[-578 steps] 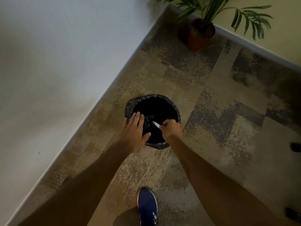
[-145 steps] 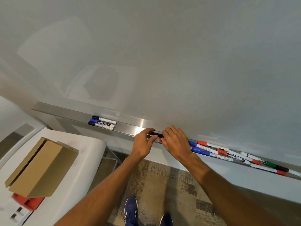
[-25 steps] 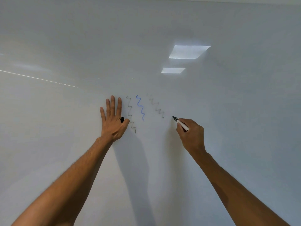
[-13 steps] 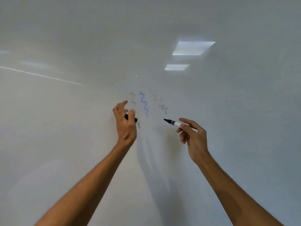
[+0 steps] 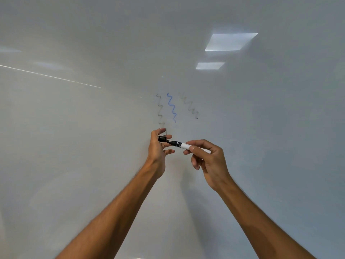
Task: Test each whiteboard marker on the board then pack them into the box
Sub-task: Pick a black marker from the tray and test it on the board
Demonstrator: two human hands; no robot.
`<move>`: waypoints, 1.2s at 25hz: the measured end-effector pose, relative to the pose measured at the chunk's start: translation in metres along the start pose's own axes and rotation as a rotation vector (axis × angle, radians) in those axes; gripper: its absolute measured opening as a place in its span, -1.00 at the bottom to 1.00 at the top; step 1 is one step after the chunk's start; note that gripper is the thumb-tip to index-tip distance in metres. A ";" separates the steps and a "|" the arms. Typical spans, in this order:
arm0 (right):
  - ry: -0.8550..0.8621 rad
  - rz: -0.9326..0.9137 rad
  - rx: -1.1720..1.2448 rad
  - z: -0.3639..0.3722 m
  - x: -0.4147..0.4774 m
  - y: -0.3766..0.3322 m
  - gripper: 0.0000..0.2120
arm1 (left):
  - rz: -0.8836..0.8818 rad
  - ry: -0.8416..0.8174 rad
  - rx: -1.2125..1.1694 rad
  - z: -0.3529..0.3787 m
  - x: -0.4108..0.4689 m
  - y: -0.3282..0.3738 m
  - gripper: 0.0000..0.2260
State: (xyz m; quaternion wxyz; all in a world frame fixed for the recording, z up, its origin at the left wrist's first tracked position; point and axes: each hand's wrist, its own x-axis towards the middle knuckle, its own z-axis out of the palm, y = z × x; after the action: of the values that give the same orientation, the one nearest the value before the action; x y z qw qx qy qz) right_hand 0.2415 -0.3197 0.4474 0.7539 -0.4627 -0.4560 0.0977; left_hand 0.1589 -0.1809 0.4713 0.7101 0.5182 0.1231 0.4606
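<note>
1. The whiteboard (image 5: 74, 165) fills your view. None of its edges shows, so the places below are given against the marks on it.

2. Your right hand (image 5: 209, 159) grips the marker (image 5: 183, 145) by its white barrel. Thumb and forefinger curl round it and the other fingers fold beneath. The marker lies nearly level in front of the board, with its black nose pointing to your left.

3. Your left hand (image 5: 157, 150) pinches the black cap (image 5: 162, 139) between thumb and fingertips. The mouth of the cap faces the marker.

4. The marker's nose meets the mouth of the cap. You cannot tell whether the tip is inside it. The cap is not seated, because the black nose section is in plain sight between the cap and the barrel.

5. Your hands are close together but do not touch. They are joined only through the marker and the cap. Whether the left fingers touch the board cannot be told.

6. Three test marks stand on the board just above your hands:
   - A faint grey-black squiggle (image 5: 159, 111) runs down to your left forefinger.
   - A blue squiggle (image 5: 171, 107) stands just beside it on the right.
   - A paler grey squiggle (image 5: 190, 107) lies further right and slants down to the right.

7. Two bright rectangular reflections (image 5: 231, 41) show above and to the right of the marks. A thin bright streak (image 5: 50, 76) crosses the board well to their left.
</note>
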 end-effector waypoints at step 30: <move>0.168 0.167 -0.104 -0.016 -0.014 -0.003 -0.88 | 0.237 -0.224 0.449 -0.030 -0.045 -0.002 -0.94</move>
State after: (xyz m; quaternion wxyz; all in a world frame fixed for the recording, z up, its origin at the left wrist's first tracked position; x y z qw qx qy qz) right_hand 0.2452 -0.3390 0.4388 0.7538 -0.5440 -0.3555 0.0973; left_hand 0.1156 -0.1980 0.4435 0.5279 0.7210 0.0814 0.4414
